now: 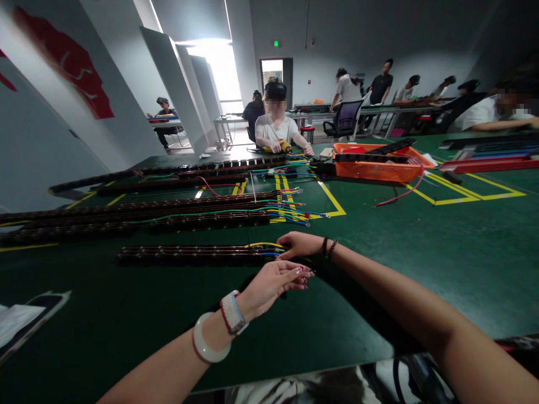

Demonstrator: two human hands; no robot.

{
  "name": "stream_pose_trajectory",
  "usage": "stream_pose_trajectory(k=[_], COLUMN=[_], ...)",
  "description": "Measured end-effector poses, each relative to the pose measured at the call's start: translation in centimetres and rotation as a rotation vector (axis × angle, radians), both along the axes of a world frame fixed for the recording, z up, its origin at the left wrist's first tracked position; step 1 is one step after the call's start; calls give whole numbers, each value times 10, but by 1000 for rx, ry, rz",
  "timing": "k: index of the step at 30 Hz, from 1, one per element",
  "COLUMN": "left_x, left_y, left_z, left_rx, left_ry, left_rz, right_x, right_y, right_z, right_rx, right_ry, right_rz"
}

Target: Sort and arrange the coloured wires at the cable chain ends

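Note:
A black cable chain (189, 255) lies crosswise on the green table, with yellow, blue and other coloured wires (264, 245) coming out of its right end. My right hand (301, 245) is closed around these wires beside the chain's end; its fingertips are partly hidden. Just in front of it, my left hand (269, 286) pinches a wire end (310, 271) that shows a small bit of red between thumb and fingers. Exactly how many wires each hand holds cannot be made out.
More black cable chains (202, 219) with coloured wire ends lie beyond. An orange basket (374, 168) holding chain pieces stands farther back on the green table (421, 247). Across the table a person (275, 126) handles a yellow tool (285, 147). A pale sheet (21, 322) lies at left.

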State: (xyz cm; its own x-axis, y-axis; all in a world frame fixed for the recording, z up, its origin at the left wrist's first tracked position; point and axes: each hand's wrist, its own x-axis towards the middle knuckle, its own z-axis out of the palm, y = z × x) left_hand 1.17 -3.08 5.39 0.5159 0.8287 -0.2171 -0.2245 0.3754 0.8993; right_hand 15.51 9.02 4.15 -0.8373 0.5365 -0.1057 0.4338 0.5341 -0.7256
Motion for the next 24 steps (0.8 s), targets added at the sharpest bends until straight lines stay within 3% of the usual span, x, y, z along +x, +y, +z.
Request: stream_pose_trajectory(k=[12, 24], left_x=[-6, -8], left_y=[1, 3], left_z=[-2, -7], left_rx=[-60, -5], left_ry=[-7, 64], left_rz=[65, 88], right_x=[0, 0], right_y=[-2, -1], right_z=[2, -1], right_rx=[54, 51], right_ry=[-4, -9], right_rz=[-4, -11])
